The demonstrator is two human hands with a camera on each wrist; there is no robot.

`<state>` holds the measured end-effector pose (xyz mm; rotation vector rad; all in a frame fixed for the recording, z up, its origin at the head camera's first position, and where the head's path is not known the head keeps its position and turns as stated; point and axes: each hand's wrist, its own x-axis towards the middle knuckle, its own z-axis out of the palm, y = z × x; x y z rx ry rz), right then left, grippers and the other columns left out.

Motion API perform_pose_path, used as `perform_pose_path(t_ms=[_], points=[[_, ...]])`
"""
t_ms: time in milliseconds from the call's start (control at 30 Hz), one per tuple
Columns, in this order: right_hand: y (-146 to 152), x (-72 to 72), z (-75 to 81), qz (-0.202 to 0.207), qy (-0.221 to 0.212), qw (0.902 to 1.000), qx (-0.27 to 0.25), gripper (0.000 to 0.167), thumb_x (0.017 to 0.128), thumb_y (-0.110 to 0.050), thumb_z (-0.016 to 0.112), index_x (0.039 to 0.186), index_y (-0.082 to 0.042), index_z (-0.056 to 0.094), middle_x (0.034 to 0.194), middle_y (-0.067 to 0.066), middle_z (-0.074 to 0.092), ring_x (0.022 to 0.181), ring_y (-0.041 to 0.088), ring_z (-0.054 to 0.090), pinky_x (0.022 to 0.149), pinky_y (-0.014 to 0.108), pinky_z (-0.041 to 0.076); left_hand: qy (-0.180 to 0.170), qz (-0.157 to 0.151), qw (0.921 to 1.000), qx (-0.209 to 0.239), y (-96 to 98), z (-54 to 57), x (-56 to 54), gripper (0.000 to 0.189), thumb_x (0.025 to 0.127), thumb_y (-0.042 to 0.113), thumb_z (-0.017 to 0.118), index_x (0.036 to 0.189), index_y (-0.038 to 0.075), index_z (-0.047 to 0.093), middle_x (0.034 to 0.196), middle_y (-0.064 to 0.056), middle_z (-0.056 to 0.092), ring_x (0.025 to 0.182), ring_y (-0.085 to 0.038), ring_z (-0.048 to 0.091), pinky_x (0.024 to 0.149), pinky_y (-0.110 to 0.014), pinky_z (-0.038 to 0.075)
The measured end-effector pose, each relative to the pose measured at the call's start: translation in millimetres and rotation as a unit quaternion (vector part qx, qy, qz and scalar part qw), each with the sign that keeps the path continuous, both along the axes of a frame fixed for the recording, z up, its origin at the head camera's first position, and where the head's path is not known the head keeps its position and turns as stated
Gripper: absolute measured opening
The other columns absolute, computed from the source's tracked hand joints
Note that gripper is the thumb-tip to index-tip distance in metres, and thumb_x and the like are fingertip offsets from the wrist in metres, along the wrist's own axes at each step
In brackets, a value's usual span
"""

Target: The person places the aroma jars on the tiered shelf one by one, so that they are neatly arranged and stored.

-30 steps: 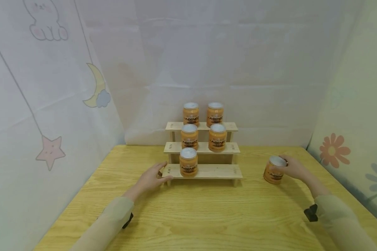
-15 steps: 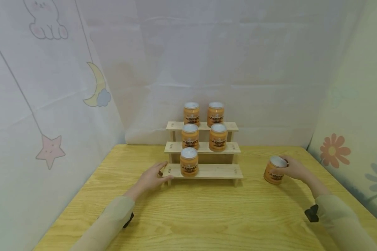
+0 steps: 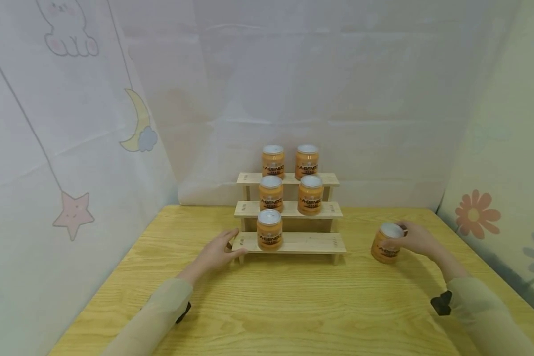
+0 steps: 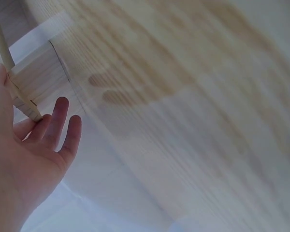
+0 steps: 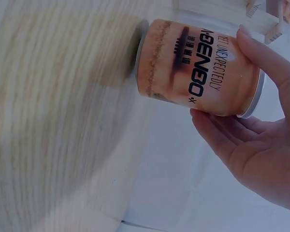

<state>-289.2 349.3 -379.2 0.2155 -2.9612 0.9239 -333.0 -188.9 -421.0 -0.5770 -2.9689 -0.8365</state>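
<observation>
My right hand [image 3: 417, 239] grips an orange can [image 3: 384, 248] with a silver lid, thumb on one side and fingers on the other. In the right wrist view the can [image 5: 195, 67] is close to the tabletop; I cannot tell whether its base touches. A three-step wooden display stand [image 3: 309, 242] is at the centre of the table. My left hand [image 3: 215, 252] holds the left end of its lowest step, thumb at the front edge and fingers behind. In the left wrist view two fingers of the left hand [image 4: 38, 150] stand free of the stand [image 4: 21, 99].
Matching cans stand upright on the stand: a pair on the top step, with one can [image 3: 307, 162] at right, a pair on the middle step, and one can [image 3: 269, 232] at the lowest step's left. Printed cloth walls [image 3: 329, 89] enclose the wooden table [image 3: 285, 306].
The can in my right hand has shifted very slightly left. The left hand keeps its place at the stand, and the head view has turned a touch.
</observation>
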Motion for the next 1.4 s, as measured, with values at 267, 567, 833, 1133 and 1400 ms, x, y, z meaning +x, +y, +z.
perform_pose_path(t_ms=[267,567,833,1133,1400], points=[[-12,-1.2,15.7,0.017,0.023,0.9988,-0.039,0.074,0.081,-0.041,0.072,0.131,0.005,0.043,0.118,0.025,0.053,0.101,0.036,0.055,0.071,0.038,0.051,-0.014,0.003,0.9996,0.024,0.2,-2.3,-2.2,0.083,0.083,0.055,0.062,0.147,0.011,0.032,0.145,-0.013,0.04,0.104,-0.023,0.056,0.083,-0.038,0.051],[-47,0.5,41.6,0.014,0.023,0.9993,-0.025,0.081,0.079,-0.052,0.07,0.137,-0.004,0.041,0.124,0.022,0.054,0.112,0.039,0.053,0.076,0.042,0.052,-0.019,-0.005,0.9984,0.054,0.4,-5.7,-5.2,0.08,0.085,0.055,0.06,0.147,0.013,0.033,0.143,-0.01,0.042,0.103,-0.022,0.057,0.082,-0.034,0.052],[-84,-4.6,48.1,0.045,0.045,0.9957,-0.067,0.077,0.076,-0.048,0.074,0.135,-0.008,0.046,0.121,0.016,0.057,0.108,0.033,0.056,0.076,0.039,0.053,-0.026,-0.01,0.9969,0.074,-0.5,-7.1,-6.3,0.073,0.089,0.051,0.057,0.147,0.013,0.033,0.143,-0.009,0.043,0.104,-0.023,0.057,0.085,-0.037,0.052],[-126,-13.0,49.7,0.075,0.04,0.9899,-0.113,0.075,0.074,-0.046,0.077,0.133,-0.011,0.047,0.117,0.011,0.058,0.106,0.028,0.057,0.077,0.035,0.052,-0.029,-0.008,0.9964,0.079,-0.9,-5.9,-6.0,0.072,0.089,0.049,0.058,0.147,0.012,0.033,0.143,-0.01,0.042,0.106,-0.025,0.056,0.086,-0.038,0.052],[-157,-19.6,43.8,0.092,0.036,0.985,-0.142,0.07,0.073,-0.045,0.078,0.127,-0.012,0.051,0.111,0.009,0.06,0.102,0.025,0.058,0.077,0.034,0.052,-0.035,-0.01,0.9954,0.089,0.1,-4.7,-3.6,0.071,0.09,0.047,0.059,0.146,0.014,0.033,0.144,-0.009,0.041,0.105,-0.024,0.056,0.085,-0.037,0.052]])
